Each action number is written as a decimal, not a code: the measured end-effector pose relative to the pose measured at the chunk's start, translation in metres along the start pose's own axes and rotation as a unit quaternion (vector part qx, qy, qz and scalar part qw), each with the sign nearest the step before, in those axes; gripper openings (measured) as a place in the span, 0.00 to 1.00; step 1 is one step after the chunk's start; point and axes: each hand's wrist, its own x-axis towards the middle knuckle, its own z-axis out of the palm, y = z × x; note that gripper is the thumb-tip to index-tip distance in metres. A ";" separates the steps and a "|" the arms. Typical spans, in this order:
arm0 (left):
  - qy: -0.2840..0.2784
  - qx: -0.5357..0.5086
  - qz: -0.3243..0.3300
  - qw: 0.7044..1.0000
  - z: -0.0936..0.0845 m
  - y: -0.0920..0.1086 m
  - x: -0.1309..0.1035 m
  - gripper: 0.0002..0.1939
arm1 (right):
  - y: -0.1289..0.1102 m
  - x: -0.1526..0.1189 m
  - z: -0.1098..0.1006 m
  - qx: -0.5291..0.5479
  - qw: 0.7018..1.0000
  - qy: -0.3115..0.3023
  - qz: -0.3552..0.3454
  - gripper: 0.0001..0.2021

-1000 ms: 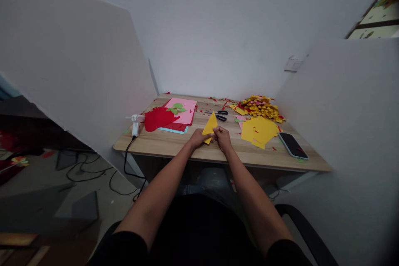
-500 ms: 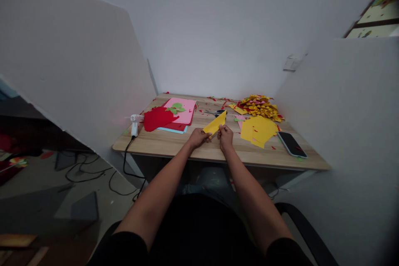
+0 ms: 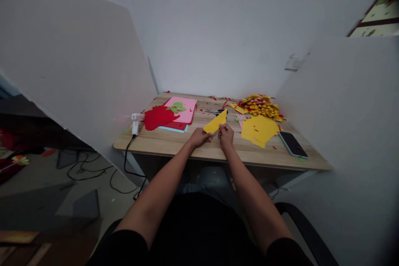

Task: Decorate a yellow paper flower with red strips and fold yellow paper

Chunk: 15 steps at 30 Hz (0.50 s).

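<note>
A folded piece of yellow paper point(image 3: 215, 122) is held up over the front middle of the table, slanting up to the right. My left hand point(image 3: 200, 137) pinches its lower left end. My right hand point(image 3: 225, 136) is closed on its lower right edge, the fingers curled. Just behind the paper lie scissors point(image 3: 220, 112), partly hidden by it. To the right of my right hand are several flat yellow paper pieces point(image 3: 261, 129), overlapping each other.
A heap of cut yellow and red pieces point(image 3: 260, 106) fills the back right. A phone point(image 3: 293, 144) lies at the right edge. Pink sheets point(image 3: 186, 106), red paper point(image 3: 158, 118) and green leaf shapes point(image 3: 177, 107) are on the left, beside a corded white glue gun point(image 3: 135, 124). Partitions flank the table.
Almost nothing differs. Both hands keep hold of the yellow paper in the same place, and the whole view has shifted very slightly.
</note>
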 end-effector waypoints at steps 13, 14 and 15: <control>0.010 0.007 0.008 1.000 -0.005 -0.006 0.004 0.13 | 0.000 -0.003 0.003 -0.006 0.999 -0.047 0.019 0.18; 0.008 0.010 0.010 1.000 -0.004 -0.006 0.003 0.13 | 0.001 -0.002 0.002 0.002 0.999 -0.028 0.019 0.18; 0.006 0.013 0.011 1.000 -0.003 -0.006 0.003 0.12 | 0.001 -0.001 0.002 0.010 1.000 -0.011 0.019 0.18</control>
